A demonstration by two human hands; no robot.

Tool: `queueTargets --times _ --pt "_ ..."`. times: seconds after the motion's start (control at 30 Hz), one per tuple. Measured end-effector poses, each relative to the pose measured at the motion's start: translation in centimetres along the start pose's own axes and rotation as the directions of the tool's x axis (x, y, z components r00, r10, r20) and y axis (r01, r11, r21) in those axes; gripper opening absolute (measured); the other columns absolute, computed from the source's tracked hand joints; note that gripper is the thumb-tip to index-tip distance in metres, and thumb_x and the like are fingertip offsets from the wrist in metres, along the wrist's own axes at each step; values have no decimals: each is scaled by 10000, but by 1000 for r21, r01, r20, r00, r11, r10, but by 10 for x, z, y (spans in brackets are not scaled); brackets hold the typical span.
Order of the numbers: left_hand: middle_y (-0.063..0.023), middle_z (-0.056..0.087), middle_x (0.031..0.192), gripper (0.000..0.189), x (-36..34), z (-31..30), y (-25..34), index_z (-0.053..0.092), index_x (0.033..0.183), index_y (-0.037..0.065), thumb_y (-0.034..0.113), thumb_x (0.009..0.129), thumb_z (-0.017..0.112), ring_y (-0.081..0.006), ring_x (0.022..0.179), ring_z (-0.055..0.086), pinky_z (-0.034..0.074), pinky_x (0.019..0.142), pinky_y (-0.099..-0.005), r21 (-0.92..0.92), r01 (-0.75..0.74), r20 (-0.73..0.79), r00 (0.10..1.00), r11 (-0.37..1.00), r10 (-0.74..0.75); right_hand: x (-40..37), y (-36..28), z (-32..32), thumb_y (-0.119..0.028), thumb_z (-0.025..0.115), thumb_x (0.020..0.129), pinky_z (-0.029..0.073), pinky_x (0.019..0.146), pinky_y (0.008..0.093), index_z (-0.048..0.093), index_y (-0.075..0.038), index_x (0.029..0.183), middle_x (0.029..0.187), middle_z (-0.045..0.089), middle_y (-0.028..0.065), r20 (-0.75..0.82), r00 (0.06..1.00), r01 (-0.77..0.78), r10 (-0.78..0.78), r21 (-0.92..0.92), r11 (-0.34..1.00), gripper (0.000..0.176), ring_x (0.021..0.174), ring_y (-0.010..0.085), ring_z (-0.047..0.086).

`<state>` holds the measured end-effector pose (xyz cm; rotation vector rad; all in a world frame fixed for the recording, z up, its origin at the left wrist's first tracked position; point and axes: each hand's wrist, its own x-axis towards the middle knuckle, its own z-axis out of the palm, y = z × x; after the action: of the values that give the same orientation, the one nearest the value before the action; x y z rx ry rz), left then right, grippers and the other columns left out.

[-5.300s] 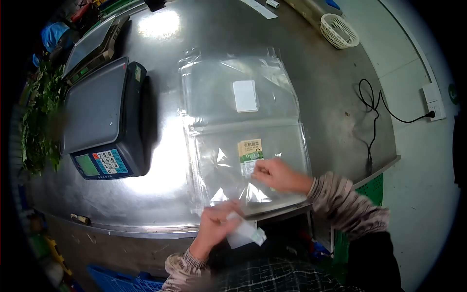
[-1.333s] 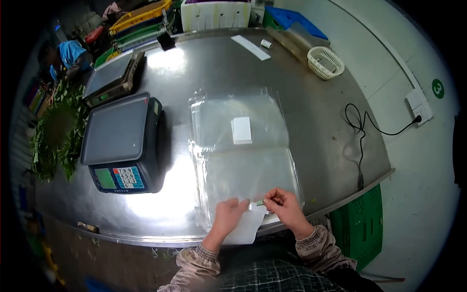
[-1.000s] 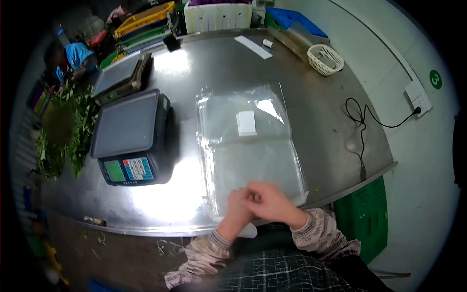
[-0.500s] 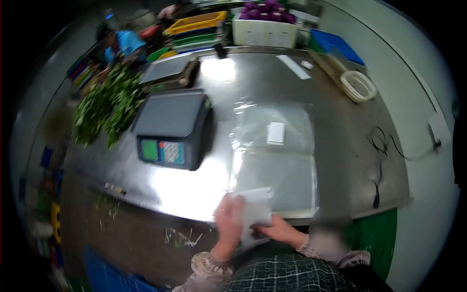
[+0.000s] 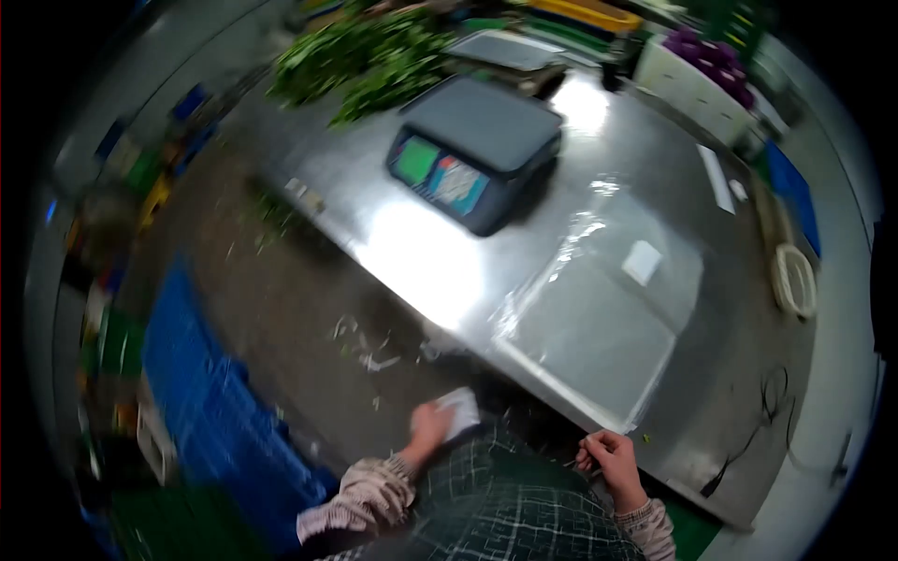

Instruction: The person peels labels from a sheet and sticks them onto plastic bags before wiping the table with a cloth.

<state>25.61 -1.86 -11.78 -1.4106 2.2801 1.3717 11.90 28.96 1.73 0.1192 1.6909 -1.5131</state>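
Over floor [image 5: 281,318], left hand [image 5: 428,432] holds white paper [image 5: 460,412].

table: I see a steel table [image 5: 421,271]
centre: scale [image 5: 472,150]
beside the scale: clear bags [image 5: 599,327], lying flat
far end: greens [image 5: 365,56]
right side: white basket [image 5: 793,279]

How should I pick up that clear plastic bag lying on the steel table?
Probably pinch the clear plastic bag at its near corner, coming from the table edge beside the right hand: it lies flat, so only an edge offers a grip.
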Motion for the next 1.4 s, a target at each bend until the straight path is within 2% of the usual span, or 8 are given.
queueTargets --times 0.2,0.27,0.47,0.63,0.87,0.97,1.07,1.4 --pt "-156 585 1150 579 180 21 -49 424 1344 54 284 856 634 -306 896 625 550 681 -435 -663 150 137 988 734 -78 18 -123 67 -199 620 929 501 669 238 651 28 1019 890 654 70 279 917 304 -285 -28 952 246 747 109 606" --pt "-164 495 1284 667 210 22 -30 266 1444 119 282 891 601 -307 1022 574 550 700 -435 -619 225 215 970 752 -114 -11 -195 101 -159 613 925 510 720 264 636 17 1069 1023 640 104 410 538 636 -736 376 674 229 809 144 619" --pt "-161 692 891 255 139 -52 20 653 1005 -1 177 827 694 -206 791 650 506 700 -341 8 -387 319 875 922 365 46 -227 74 -123 642 894 508 815 285 621 -30 1150 1068 647 82 362 711 644 -603 9 765 273 925 151 623" --pt "-225 651 1040 256 79 -105 191 650 1046 -5 179 870 622 -338 983 624 473 869 -440 -56 -722 600 528 690 601 166 -95 -40 -269 676 862 502 826 342 600 2 1120 983 631 159 -426 876 4 -226 -464 886 382 962 237 622" --pt "-180 537 1240 479 161 75 320 573 1179 53 228 751 701 -369 1161 488 388 947 -474 96 -992 333 111 83 936 151 -341 -54 -379 697 788 412 954 463 531 -103 1277 1314 486 147 -152 -71 396 -986 -911 112 585 1185 336 492" --pt "-214 500 1296 514 184 122 305 572 1196 45 313 768 670 -396 1235 427 316 1005 -539 226 -970 313 158 89 937 204 -299 -74 -431 679 782 325 1022 521 507 -150 1334 1387 431 155 -130 -31 196 -991 -973 121 643 1281 344 401" --pt "-222 510 1272 462 180 125 309 594 1124 29 311 763 650 -401 1218 435 317 993 -552 278 -957 339 175 79 924 322 -156 -114 -518 602 812 187 1100 528 461 -170 1389 1448 359 203 -352 492 -59 -796 -926 373 689 1353 354 294" --pt "-247 464 1343 469 172 121 312 570 1216 42 241 805 674 -442 1238 401 317 1027 -536 293 -945 386 255 144 886 249 -236 -111 -467 621 826 219 1095 564 398 -130 1410 1474 313 199 -216 277 310 -936 -902 301 711 1350 373 307"
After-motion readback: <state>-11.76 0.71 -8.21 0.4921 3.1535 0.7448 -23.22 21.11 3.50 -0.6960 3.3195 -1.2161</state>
